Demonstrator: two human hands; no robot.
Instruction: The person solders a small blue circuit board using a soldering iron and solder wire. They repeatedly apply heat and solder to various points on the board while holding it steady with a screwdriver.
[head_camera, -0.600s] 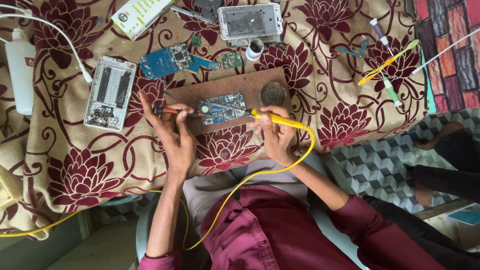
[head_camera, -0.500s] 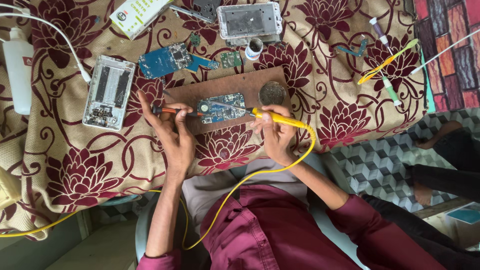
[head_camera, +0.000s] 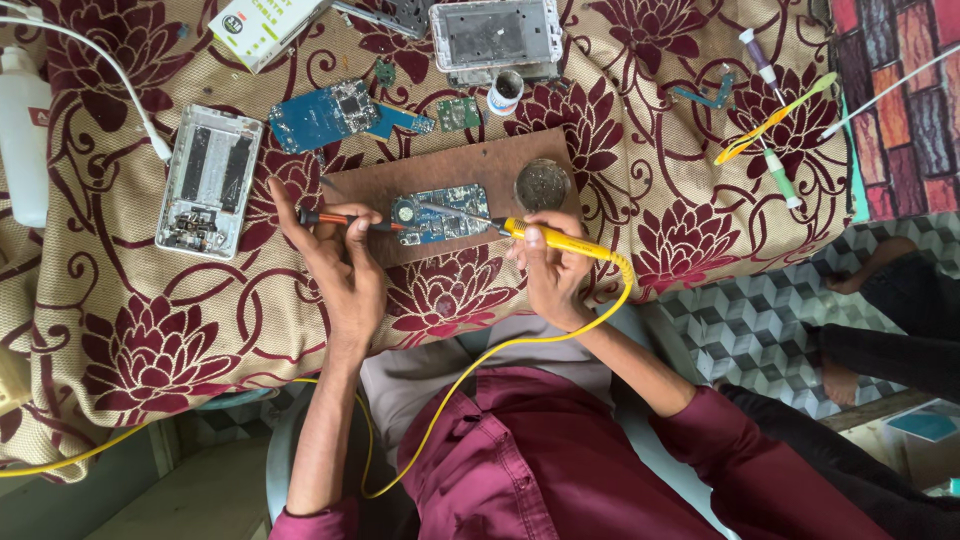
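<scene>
Almost nothing has moved: left hand (head_camera: 340, 265) still grips the orange-handled tool (head_camera: 345, 219), right hand (head_camera: 550, 265) the yellow soldering iron (head_camera: 560, 240) on the blue circuit board (head_camera: 440, 213). A slipping tip could bridge contacts.

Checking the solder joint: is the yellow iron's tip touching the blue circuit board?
Cannot tell. In the head view the soldering iron tip overlaps the circuit board, but no contact or gap shows.

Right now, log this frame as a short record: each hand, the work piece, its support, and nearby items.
left hand: fingers hold a thin red-handled tool, tip at the board
right hand: grips a yellow soldering iron, tip on the board
work piece: blue circuit board
support: brown wooden slab on a floral cloth
nearby: open phone body, second blue board, small round tin
</scene>
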